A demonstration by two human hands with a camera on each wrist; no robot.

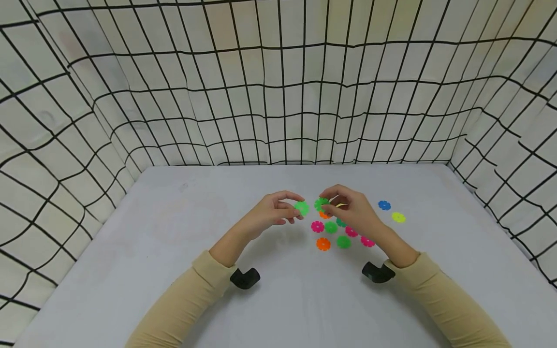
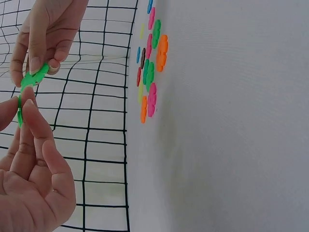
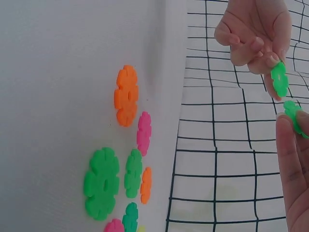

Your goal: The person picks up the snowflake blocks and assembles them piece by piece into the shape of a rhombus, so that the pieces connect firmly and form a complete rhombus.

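My left hand (image 1: pixel 271 212) pinches a light green notched plastic disc (image 1: pixel 301 208) by its edge between thumb and fingers. Opposite it, my right hand (image 1: pixel 351 209) pinches a second green disc (image 1: pixel 321 204), darker in the head view. Both discs are held up above the table, edges facing with a small gap in the right wrist view, where the left hand's disc (image 3: pixel 279 79) appears above the right hand's disc (image 3: pixel 293 113). Beneath the right hand lie loose discs: an orange disc (image 1: pixel 323 244), a pink disc (image 1: pixel 317 226) and a green disc (image 1: pixel 344 241), among others partly hidden by that hand.
A blue disc (image 1: pixel 384 205) and a yellow disc (image 1: pixel 398 217) lie right of the group on the white table (image 1: pixel 174 241). White walls with a black grid (image 1: pixel 283 87) enclose the back and sides. A black wrist-camera mount (image 1: pixel 245 279) sits at each cuff.
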